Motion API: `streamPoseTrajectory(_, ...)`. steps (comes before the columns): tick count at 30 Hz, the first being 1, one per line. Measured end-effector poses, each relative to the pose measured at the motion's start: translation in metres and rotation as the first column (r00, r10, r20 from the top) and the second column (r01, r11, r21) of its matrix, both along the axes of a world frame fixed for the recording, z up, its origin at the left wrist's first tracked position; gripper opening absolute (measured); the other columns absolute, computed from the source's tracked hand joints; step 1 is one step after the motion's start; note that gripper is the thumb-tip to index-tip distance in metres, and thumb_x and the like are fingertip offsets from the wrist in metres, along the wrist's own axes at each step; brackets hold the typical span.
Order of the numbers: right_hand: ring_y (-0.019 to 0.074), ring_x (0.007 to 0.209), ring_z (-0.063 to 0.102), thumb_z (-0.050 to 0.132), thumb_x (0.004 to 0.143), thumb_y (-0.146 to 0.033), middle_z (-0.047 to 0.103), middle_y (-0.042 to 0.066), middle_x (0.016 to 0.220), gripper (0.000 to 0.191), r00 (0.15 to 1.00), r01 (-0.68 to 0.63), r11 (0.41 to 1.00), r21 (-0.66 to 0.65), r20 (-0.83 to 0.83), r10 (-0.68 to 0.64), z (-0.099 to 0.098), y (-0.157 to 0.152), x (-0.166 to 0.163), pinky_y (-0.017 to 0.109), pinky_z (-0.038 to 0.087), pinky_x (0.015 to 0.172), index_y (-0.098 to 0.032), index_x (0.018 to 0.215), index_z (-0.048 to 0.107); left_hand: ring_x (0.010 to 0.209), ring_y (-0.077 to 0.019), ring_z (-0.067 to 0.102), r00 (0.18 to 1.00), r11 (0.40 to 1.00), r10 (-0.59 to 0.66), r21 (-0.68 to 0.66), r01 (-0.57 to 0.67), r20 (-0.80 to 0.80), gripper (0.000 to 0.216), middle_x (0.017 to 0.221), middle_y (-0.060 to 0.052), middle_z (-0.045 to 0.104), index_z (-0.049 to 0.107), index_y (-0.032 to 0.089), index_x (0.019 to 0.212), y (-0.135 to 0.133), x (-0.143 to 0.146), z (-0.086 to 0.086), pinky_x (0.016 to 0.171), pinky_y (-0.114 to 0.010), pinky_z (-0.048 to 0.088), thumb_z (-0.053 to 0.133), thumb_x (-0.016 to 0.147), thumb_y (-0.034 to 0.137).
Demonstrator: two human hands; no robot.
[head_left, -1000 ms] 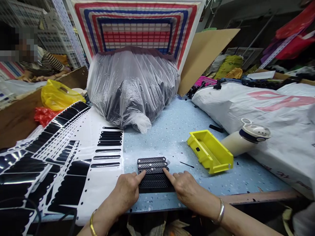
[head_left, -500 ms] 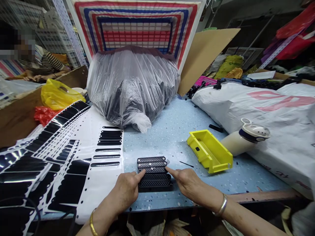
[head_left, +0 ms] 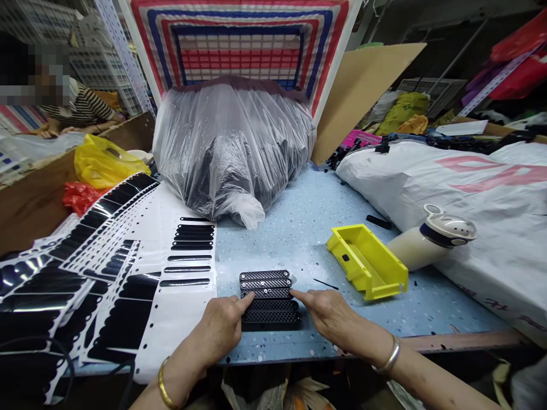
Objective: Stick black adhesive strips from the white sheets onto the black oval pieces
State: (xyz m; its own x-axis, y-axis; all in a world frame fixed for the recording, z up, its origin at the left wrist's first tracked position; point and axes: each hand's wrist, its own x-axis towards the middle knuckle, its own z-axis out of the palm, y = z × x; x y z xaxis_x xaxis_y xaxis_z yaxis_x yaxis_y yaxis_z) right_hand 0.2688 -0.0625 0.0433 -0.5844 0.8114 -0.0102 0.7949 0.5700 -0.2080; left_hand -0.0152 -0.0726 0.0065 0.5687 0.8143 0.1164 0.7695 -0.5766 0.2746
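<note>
In front of me several black strips (head_left: pixel 271 304) with a crosshatched surface and rounded ends lie side by side on the blue speckled table. Small silvery round dots show on the upper strips. My left hand (head_left: pixel 222 322) rests a stretched index finger on the left part of a middle strip, its other fingers curled under. From the opposite side, the index finger of my right hand (head_left: pixel 327 310) touches that strip's right end. Neither hand visibly grips anything; the curled fingers are partly hidden.
White sheets with black rounded strips (head_left: pixel 183 283) cover the left side. A large plastic bag of dark things (head_left: pixel 235 148) stands behind. Right of my hands are a yellow bin (head_left: pixel 367 262), a bottle (head_left: pixel 414 247) and a white sack (head_left: pixel 482 193). A person (head_left: pixel 88 105) sits far left.
Both hands stay at the same strip with their index fingers nearly unmoved. The view has shifted slightly; nothing has been picked up or let go.
</note>
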Motion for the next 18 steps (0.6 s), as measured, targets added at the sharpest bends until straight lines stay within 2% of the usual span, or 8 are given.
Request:
streamPoseTrajectory(3,0.0186,0.067,0.067,0.04,0.089,-0.007,0.074,0.006,0.075,0.044,0.995,0.055,0.998,-0.035,-0.079,-0.058,0.004,0.005,-0.002,0.027,0.044,0.063,-0.02,0.118,0.07,0.066,-0.023,0.071,1.0,1.0,0.007,0.005,-0.006,-0.005,0.063,0.079,-0.008,0.074,0.059,0.015,0.133,0.0,0.0,-0.002,0.061,-0.034,0.06,0.042,0.075,-0.003)
streamPoseTrajectory(5,0.0183,0.067,0.066,0.04,0.089,-0.007,0.073,0.006,0.074,0.043,0.996,0.052,0.998,-0.02,-0.069,-0.053,0.005,0.006,-0.003,0.027,0.043,0.063,-0.02,0.117,0.07,0.066,-0.0233,0.071,1.0,1.0,0.002,0.006,-0.002,-0.01,0.063,0.079,-0.008,0.074,0.06,0.015,0.133,0.0,0.0,-0.002,0.061,-0.035,0.06,0.043,0.075,-0.003)
streamPoseTrajectory(8,0.0162,0.059,0.059,0.041,0.079,0.001,0.068,0.004,0.069,0.055,0.997,-0.03,0.997,0.067,0.074,0.025,0.005,0.001,-0.001,0.028,0.035,0.058,-0.02,0.125,0.065,0.066,-0.0233,0.071,1.0,1.0,-0.005,-0.003,0.005,-0.018,0.063,0.078,-0.008,0.074,0.059,0.015,0.134,0.0,0.0,-0.001,0.061,-0.035,0.06,0.043,0.076,-0.002)
streamPoseTrajectory(12,0.0158,0.056,0.053,0.046,0.07,0.003,0.065,0.004,0.071,0.069,0.949,-0.19,0.96,0.206,0.291,0.125,0.01,-0.011,0.0,0.031,0.026,0.055,-0.011,0.137,0.053,0.068,-0.0245,0.072,1.0,1.0,-0.005,-0.027,0.005,-0.012,0.062,0.08,-0.009,0.074,0.058,0.013,0.135,0.0,0.0,0.004,0.062,-0.037,0.06,0.042,0.077,-0.003)
streamPoseTrajectory(15,0.0154,0.054,0.05,0.048,0.069,0.002,0.062,0.004,0.067,0.068,0.919,-0.252,0.939,0.236,0.362,0.155,0.016,-0.013,-0.001,0.032,0.022,0.054,-0.006,0.136,0.051,0.066,-0.024,0.072,1.0,0.999,-0.007,-0.039,0.007,-0.013,0.062,0.08,-0.009,0.074,0.058,0.013,0.135,0.0,0.0,0.007,0.061,-0.036,0.06,0.043,0.076,-0.003)
streamPoseTrajectory(18,0.0165,0.055,0.052,0.048,0.068,0.002,0.063,0.005,0.069,0.065,0.918,-0.248,0.942,0.227,0.365,0.154,0.018,-0.011,-0.003,0.033,0.022,0.055,-0.007,0.132,0.054,0.066,-0.0233,0.071,1.0,0.999,-0.01,-0.031,0.01,-0.01,0.063,0.079,-0.008,0.074,0.059,0.013,0.134,0.0,0.0,0.007,0.06,-0.035,0.06,0.043,0.076,-0.003)
